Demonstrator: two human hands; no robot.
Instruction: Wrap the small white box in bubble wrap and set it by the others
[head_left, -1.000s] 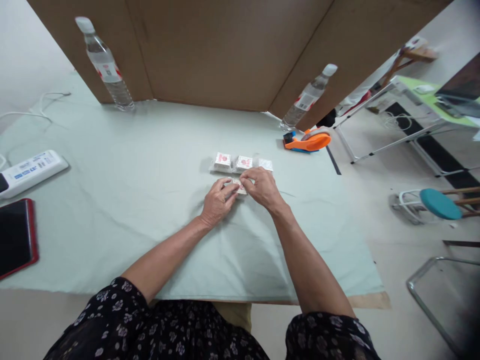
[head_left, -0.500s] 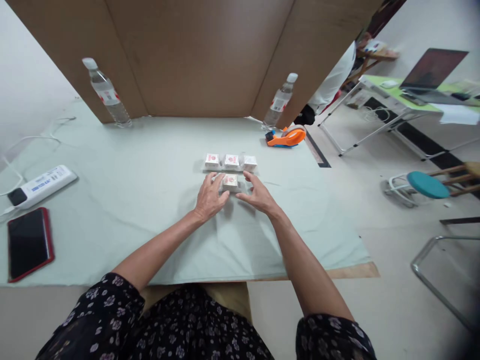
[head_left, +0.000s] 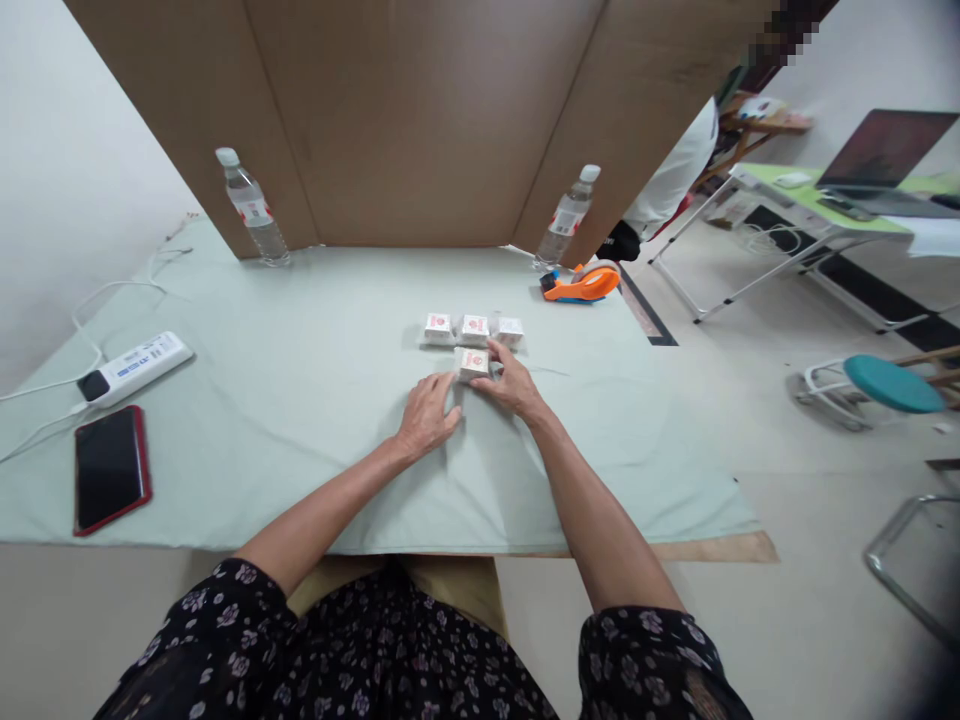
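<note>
Three small white boxes with red marks (head_left: pixel 474 328) lie in a row on the pale green cloth (head_left: pixel 300 380). A fourth small white box (head_left: pixel 472 362) sits just in front of them. My right hand (head_left: pixel 514 385) grips this box from its right side, fingers at its far edge and thumb at its near edge. My left hand (head_left: pixel 427 418) lies flat on the cloth, fingers stretched out, just left of and below the box, holding nothing.
An orange tape dispenser (head_left: pixel 581 284) lies at the back right. Two water bottles (head_left: pixel 251 210) (head_left: pixel 566 218) stand against the brown cardboard screen (head_left: pixel 420 120). A power strip (head_left: pixel 135 365) and a red-cased phone (head_left: pixel 111 468) are at the left. Another person, tables and stools are at the right.
My left hand has drawn back from the front box and lies flat on the cloth. My right hand has closed in on the box. The camera view has shifted.
</note>
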